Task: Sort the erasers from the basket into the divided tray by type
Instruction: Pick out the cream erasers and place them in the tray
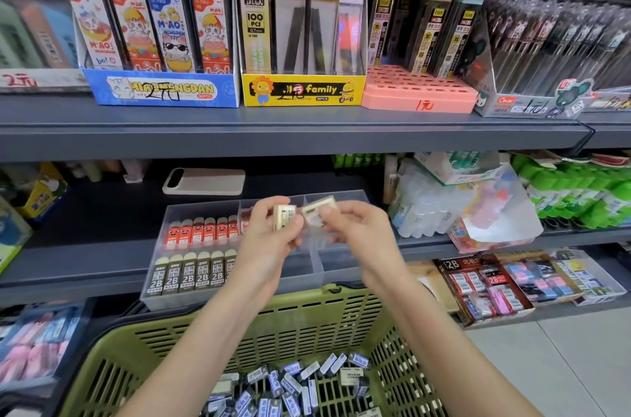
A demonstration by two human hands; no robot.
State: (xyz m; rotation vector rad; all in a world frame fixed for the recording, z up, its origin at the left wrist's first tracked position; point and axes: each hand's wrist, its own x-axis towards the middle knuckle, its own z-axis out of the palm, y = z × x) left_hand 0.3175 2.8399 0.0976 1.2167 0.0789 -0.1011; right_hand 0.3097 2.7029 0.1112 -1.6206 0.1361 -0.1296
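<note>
One green basket [307, 324] sat at six o'clock, holding loose wrapped erasers [290, 386]. Toward twelve, the clear divided tray [160, 246] stood on the shelf [85, 266], sorted rows filling its nine-o'clock side. Left grip [269, 232] pinched a cream barcoded eraser [285, 217] and right grip [355, 229] a paler cream eraser [319, 211], both lifted over the tray, likely to compare types.

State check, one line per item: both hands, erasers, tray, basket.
Left hand: pinching a cream eraser, barcode side facing the camera.
Right hand: pinching a second cream eraser.
Divided tray: on the shelf, under both hands, left compartments stocked.
Red erasers: upright row, back-left compartment.
2B erasers: upright row, front-left compartment.
Basket: below the tray, holding a loose pile of erasers.
</note>
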